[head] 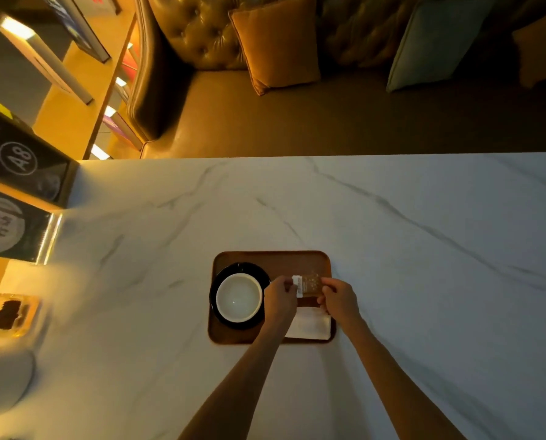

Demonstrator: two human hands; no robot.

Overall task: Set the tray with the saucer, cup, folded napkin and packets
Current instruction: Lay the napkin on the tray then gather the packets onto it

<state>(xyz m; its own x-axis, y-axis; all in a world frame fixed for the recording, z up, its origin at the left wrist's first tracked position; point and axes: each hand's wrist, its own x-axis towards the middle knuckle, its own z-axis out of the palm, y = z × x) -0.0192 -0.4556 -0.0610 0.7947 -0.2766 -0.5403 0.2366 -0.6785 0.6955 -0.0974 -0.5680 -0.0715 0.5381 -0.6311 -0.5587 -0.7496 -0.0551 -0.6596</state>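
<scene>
Both hands (280,296) (339,296) pinch packets (309,285), hiding part of the napkin (309,325).

We see a white marble tabletop (392,249) with grey veins. A brown wooden tray (274,260) with rounded corners lies flat on it, near our edge. Well to the left of the tray, at the tabletop's left edge, sits a small clear dish (9,315) with something dark in it. Nearer than the dish lies a blurred pale object (3,381).
</scene>
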